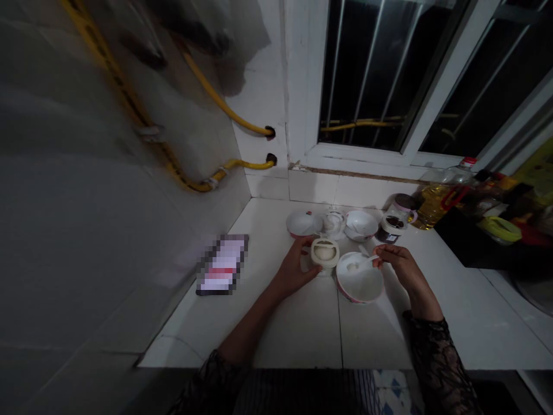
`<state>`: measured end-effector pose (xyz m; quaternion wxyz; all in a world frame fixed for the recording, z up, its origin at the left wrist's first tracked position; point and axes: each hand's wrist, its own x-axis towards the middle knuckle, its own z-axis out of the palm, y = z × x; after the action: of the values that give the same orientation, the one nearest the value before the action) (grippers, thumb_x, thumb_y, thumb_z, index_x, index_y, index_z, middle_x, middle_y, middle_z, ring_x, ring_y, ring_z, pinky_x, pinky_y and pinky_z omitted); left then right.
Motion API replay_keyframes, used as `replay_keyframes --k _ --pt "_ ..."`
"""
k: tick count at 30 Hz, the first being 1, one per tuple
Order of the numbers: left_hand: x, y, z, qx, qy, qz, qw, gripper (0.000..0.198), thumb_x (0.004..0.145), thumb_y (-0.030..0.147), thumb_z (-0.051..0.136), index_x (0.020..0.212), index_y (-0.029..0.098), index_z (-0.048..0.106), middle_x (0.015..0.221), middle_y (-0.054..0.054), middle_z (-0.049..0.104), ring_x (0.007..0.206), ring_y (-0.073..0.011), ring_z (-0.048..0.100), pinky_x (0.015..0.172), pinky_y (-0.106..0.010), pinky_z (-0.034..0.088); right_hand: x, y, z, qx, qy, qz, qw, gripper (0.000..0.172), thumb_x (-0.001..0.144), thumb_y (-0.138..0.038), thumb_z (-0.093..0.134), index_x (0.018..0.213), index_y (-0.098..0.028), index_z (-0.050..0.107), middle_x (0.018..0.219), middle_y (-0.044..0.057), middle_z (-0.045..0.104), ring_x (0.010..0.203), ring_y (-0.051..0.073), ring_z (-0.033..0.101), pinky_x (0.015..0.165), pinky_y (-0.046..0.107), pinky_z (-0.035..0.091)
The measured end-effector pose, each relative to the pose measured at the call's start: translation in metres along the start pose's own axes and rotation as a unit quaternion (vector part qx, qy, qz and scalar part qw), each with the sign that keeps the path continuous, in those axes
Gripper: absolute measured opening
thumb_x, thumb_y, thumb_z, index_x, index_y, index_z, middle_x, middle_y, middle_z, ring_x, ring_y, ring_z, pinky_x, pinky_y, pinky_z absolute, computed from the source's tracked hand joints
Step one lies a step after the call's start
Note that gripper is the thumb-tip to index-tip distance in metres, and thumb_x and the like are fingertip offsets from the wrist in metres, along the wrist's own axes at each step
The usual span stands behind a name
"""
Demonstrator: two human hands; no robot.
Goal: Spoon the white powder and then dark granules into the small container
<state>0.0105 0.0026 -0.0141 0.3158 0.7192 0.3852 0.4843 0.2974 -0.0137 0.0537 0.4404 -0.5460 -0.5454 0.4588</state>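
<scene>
My left hand (295, 268) is wrapped round a small white jar (325, 254) that stands open on the white counter, with pale contents inside. My right hand (400, 265) pinches the handle of a white spoon (361, 265), whose bowl carries a little white powder over a white bowl (360, 279). That bowl sits just right of the jar, touching or nearly touching it.
Behind stand two more white bowls (303, 223) (361, 225), a small glass container (334, 222), a dark-filled jar (391, 227), a pink mug (405, 206) and an oil bottle (436, 202). A phone (223, 265) lies at the left. A stove (492, 242) sits at the right; the counter (302, 334) edge is near me.
</scene>
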Motion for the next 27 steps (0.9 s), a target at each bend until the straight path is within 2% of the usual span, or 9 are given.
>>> replay_keyframes --k 5,8,11,13,15,18,22,27 --pt "0.001 0.003 -0.001 -0.020 -0.007 0.007 1.000 0.059 0.074 0.026 0.074 0.126 0.023 0.046 0.133 -0.011 0.055 0.116 -0.0274 0.057 0.093 -0.044 0.051 0.006 -0.003 0.009 0.010 0.052 -0.056 0.997 0.032 0.069 -0.052 0.072 0.071 -0.020 0.066 0.056 0.002 0.066 0.052 0.017 0.057 0.058 0.033 0.047" --pt "0.001 0.004 -0.001 -0.028 -0.011 0.007 1.000 0.058 0.075 0.029 0.074 0.125 0.023 0.047 0.133 -0.011 0.054 0.117 -0.0277 0.057 0.093 -0.044 0.050 0.007 -0.009 0.025 -0.008 0.083 -0.117 0.990 0.035 0.076 -0.056 0.067 0.076 -0.021 0.065 0.059 0.003 0.067 0.055 0.019 0.059 0.062 0.034 0.050" --pt "0.001 0.003 -0.001 -0.029 -0.009 0.006 1.000 0.059 0.075 0.028 0.074 0.126 0.023 0.046 0.133 -0.011 0.055 0.117 -0.0278 0.057 0.094 -0.044 0.050 0.002 -0.013 0.045 -0.066 0.110 -0.187 0.974 0.031 0.087 -0.052 0.058 0.083 -0.022 0.064 0.065 0.003 0.069 0.062 0.020 0.063 0.068 0.035 0.052" --pt "0.001 0.003 -0.001 -0.028 -0.007 0.005 1.000 0.059 0.074 0.027 0.073 0.127 0.023 0.046 0.133 -0.012 0.055 0.117 -0.0279 0.057 0.094 -0.044 0.049 -0.003 -0.014 0.056 -0.146 0.118 -0.273 0.944 0.026 0.093 -0.044 0.052 0.084 -0.023 0.065 0.072 0.004 0.071 0.070 0.022 0.065 0.077 0.039 0.052" --pt "0.001 0.003 -0.001 -0.028 -0.006 0.006 1.000 0.060 0.074 0.026 0.074 0.127 0.023 0.045 0.133 -0.012 0.055 0.117 -0.0283 0.057 0.094 -0.044 0.050 -0.007 -0.015 0.062 -0.239 0.094 -0.368 0.894 0.022 0.096 -0.033 0.048 0.086 -0.024 0.066 0.078 0.004 0.073 0.073 0.022 0.065 0.091 0.045 0.048" --pt "0.001 0.004 -0.001 -0.028 -0.006 0.008 1.000 0.059 0.074 0.026 0.074 0.126 0.023 0.046 0.132 -0.012 0.056 0.118 -0.0287 0.057 0.094 -0.044 0.050 -0.011 -0.015 0.063 -0.329 0.052 -0.448 0.830 0.024 0.096 -0.018 0.044 0.094 -0.025 0.067 0.082 0.004 0.074 0.070 0.020 0.064 0.101 0.050 0.041" --pt "0.001 0.005 -0.001 -0.033 -0.009 0.005 0.999 0.060 0.073 0.025 0.075 0.126 0.023 0.046 0.132 -0.011 0.055 0.118 -0.0285 0.056 0.095 -0.044 0.049 -0.012 -0.016 0.057 -0.355 0.046 -0.479 0.802 0.027 0.093 -0.011 0.046 0.101 -0.026 0.066 0.084 0.002 0.074 0.072 0.018 0.064 0.099 0.047 0.041" --pt "0.001 0.004 -0.002 -0.032 -0.012 0.005 0.999 0.061 0.073 0.026 0.076 0.126 0.024 0.046 0.132 -0.011 0.055 0.119 -0.0287 0.056 0.095 -0.045 0.049 -0.012 -0.013 0.056 -0.373 0.053 -0.487 0.788 0.026 0.092 -0.011 0.044 0.097 -0.026 0.065 0.081 0.002 0.074 0.070 0.019 0.065 0.094 0.046 0.046"
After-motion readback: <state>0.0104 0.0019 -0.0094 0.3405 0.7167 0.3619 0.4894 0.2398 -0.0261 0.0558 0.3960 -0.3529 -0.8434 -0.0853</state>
